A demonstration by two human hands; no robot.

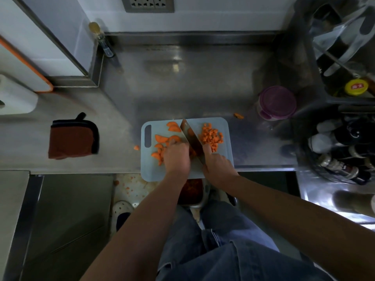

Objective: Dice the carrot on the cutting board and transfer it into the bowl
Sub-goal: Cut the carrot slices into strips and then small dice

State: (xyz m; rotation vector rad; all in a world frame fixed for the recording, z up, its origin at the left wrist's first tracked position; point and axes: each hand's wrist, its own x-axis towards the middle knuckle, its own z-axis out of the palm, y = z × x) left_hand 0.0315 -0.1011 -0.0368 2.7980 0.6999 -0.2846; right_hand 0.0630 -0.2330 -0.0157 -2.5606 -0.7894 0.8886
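A pale blue cutting board (225, 126) lies at the counter's front edge. Half-moon carrot slices (161, 137) are spread over its left half, and a heap of diced carrot (211, 135) sits on its right half. My left hand (176, 157) has its fingers curled down onto slices beside the blade. My right hand (218, 165) grips the handle of a cleaver (190, 136), forefinger stretched along the blade, which stands on edge between slices and dice. A metal container holding orange pieces (191, 191) shows below the counter edge, partly hidden by my arms.
A folded red-brown cloth (73, 136) lies on the steel counter to the left. A purple-lidded jar (277, 103) stands at the right, with bottles (341, 151) and a dish rack (345, 47) beyond. Stray carrot bits lie at the board's left (136, 147) and upper right (238, 116).
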